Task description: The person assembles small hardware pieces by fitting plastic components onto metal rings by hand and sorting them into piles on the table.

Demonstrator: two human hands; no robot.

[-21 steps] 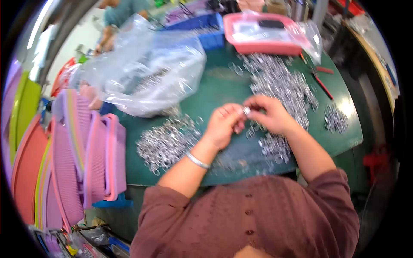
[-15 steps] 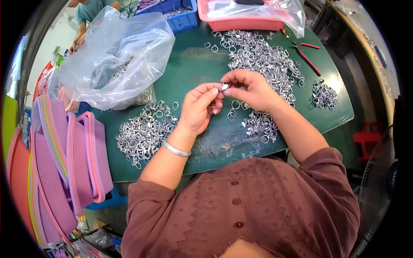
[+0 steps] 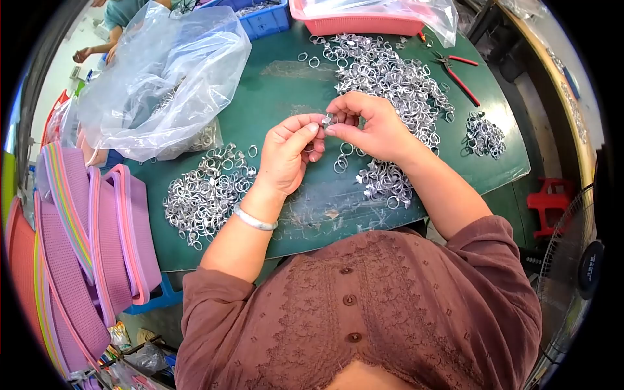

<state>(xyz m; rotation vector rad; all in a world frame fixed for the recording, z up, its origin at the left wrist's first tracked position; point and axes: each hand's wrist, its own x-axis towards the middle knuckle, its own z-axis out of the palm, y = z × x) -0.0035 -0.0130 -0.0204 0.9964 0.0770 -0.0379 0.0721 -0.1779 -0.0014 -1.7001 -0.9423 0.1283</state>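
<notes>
My left hand [image 3: 286, 156] and my right hand [image 3: 372, 127] meet above the green table [image 3: 286, 91]. Pinched between their fingertips is a small silver ring [image 3: 327, 121], partly hidden by the fingers. Both hands are closed on it. A large heap of silver rings [image 3: 383, 78] spreads beyond and beside my right hand, with a smaller cluster [image 3: 388, 181] below that wrist. Left of my left forearm lies another pile of rings [image 3: 205, 198]. The left wrist wears a silver bangle [image 3: 255, 220].
A clear plastic bag [image 3: 175, 84] with rings inside lies at the left. Red-handled pliers [image 3: 463, 84] and a small ring pile [image 3: 485, 136] sit at the right. Behind are a pink basket [image 3: 357, 26] and a blue bin [image 3: 266, 23]. Purple baskets [image 3: 71, 227] are stacked left. Another person's arm [image 3: 97, 49] shows far left.
The whole view has shifted slightly, so the table appears further up and left. My fingers have shifted a little around the ring, still pinching it. The other person's hand has moved left.
</notes>
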